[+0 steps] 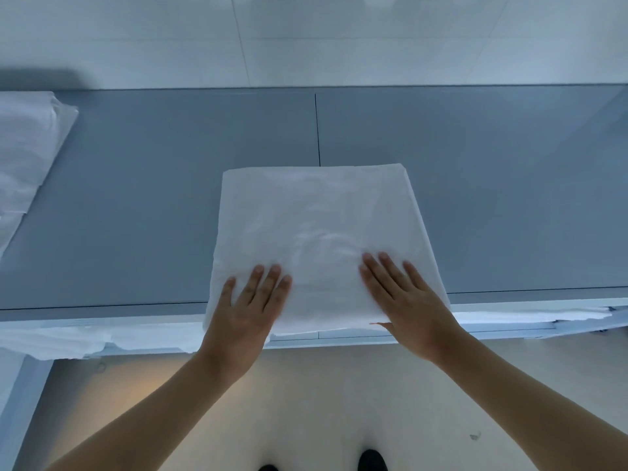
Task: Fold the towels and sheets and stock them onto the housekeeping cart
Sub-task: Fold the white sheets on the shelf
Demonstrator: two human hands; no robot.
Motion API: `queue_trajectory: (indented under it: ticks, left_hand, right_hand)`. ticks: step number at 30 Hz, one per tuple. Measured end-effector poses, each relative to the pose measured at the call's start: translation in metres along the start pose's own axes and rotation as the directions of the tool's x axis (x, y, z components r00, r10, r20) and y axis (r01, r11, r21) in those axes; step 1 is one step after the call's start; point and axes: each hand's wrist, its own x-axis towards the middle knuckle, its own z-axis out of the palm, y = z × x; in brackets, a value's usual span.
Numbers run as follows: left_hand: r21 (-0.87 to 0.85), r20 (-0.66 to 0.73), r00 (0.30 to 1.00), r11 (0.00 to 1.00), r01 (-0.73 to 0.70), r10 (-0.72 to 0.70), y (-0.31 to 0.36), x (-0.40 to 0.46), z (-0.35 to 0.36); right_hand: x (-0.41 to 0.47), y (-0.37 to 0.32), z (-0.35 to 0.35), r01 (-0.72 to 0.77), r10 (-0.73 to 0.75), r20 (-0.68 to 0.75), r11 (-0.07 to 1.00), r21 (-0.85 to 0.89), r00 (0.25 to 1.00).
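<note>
A white sheet (pixel 316 215), folded into a thick rectangle, lies on the grey table (pixel 136 198) with its near edge hanging slightly over the table's front edge. My left hand (pixel 249 302) presses flat on its near left part, fingers straight and spread. My right hand (pixel 402 297) lies flat on its near right part, fingers straight, thumb at the sheet's front edge.
More white linen (pixel 27 147) lies at the table's far left. White cloth (pixel 68 338) sits on a lower shelf under the table front, left and right. A tiled wall (pixel 339 39) stands behind the table. My shoes (pixel 372 460) show on the pale floor below.
</note>
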Motion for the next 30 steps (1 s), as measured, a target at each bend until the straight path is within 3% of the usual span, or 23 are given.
queue_trajectory:
  ticks: [5, 9, 14, 16, 19, 22, 24, 26, 28, 29, 30]
  left_hand:
    - [-0.085, 0.062, 0.997, 0.995, -0.045, 0.051, -0.018, 0.005, -0.036]
    - [-0.177, 0.110, 0.990, 0.978, 0.107, -0.089, -0.046, 0.044, -0.093]
    - [-0.085, -0.238, 0.949, 0.977, 0.194, -0.209, -0.101, 0.141, -0.185]
    - [-0.061, -0.400, 0.893, 0.978, 0.200, -0.207, -0.116, 0.168, -0.218]
    - [-0.055, -0.632, 0.751, 0.977, 0.205, -0.193, -0.121, 0.179, -0.248]
    - [-0.070, -0.740, 0.653, 0.984, 0.164, -0.162, -0.108, 0.162, -0.243]
    - [-0.115, -0.711, 0.681, 0.984, 0.133, -0.175, -0.092, 0.140, -0.218]
    - [-0.165, -0.556, 0.801, 0.974, 0.153, -0.220, -0.070, 0.111, -0.178]
    - [-0.196, -0.275, 0.922, 0.955, 0.222, -0.271, -0.038, 0.077, -0.127]
    - [-0.210, -0.113, 0.956, 0.947, 0.245, -0.272, -0.021, 0.060, -0.102]
    - [-0.220, 0.041, 0.966, 0.940, 0.259, -0.257, -0.005, 0.043, -0.081]
  right_hand:
    - [-0.004, -0.005, -0.034, -0.015, 0.016, -0.039, 1.000, 0.020, 0.999]
    - [0.033, 0.014, -0.109, -0.175, 0.173, -0.055, 0.984, -0.040, 0.983]
    - [0.102, 0.058, -0.221, -0.285, 0.242, -0.342, 0.955, -0.080, 0.908]
    - [0.114, 0.070, -0.259, -0.306, 0.227, -0.505, 0.949, -0.078, 0.833]
    - [0.110, 0.078, -0.293, -0.290, 0.136, -0.778, 0.955, -0.061, 0.613]
    - [0.092, 0.076, -0.285, -0.203, 0.022, -0.865, 0.975, -0.092, 0.501]
    - [0.074, 0.073, -0.253, -0.117, -0.002, -0.836, 0.990, -0.080, 0.549]
    - [0.053, 0.062, -0.202, -0.069, 0.025, -0.714, 0.997, -0.034, 0.699]
    - [0.030, 0.046, -0.142, -0.082, 0.091, -0.424, 0.996, 0.041, 0.901]
    - [0.018, 0.037, -0.114, -0.103, 0.118, -0.198, 0.991, 0.084, 0.973]
    - [0.006, 0.030, -0.088, -0.126, 0.124, 0.018, 0.983, 0.134, 0.992]
